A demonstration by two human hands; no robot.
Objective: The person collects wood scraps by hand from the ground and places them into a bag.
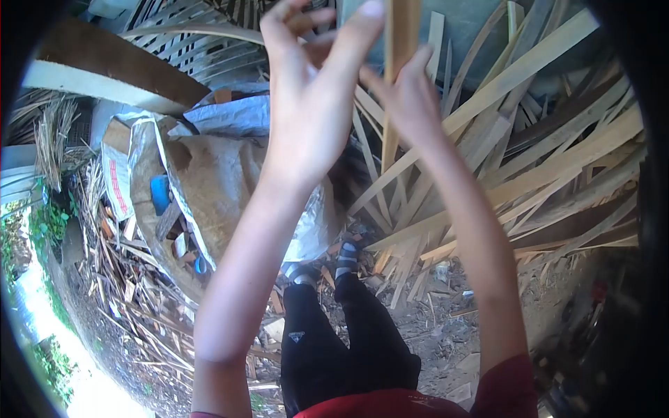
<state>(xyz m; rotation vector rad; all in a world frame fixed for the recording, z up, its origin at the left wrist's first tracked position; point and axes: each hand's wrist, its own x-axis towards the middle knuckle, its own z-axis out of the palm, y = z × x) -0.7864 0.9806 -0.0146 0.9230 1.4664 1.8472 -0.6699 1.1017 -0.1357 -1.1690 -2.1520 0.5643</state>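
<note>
Both hands are raised at the top middle of the head view. My right hand (412,108) is closed around a narrow wooden strip (402,31), which stands nearly upright in this view and runs from the top edge down past the hand. To the left of the strip is my left hand (313,90), slightly blurred. Its fingers are bent and apart, the thumb reaches up toward the strip, and nothing shows in its grasp. The upper end of the strip lies beyond the top edge.
Long wooden strips (557,167) lean and lie in a heap at the right. A large open sack (223,195) with scraps inside stands at the left, below a thick wooden beam (125,70). Wood scraps (132,292) litter the ground around my feet.
</note>
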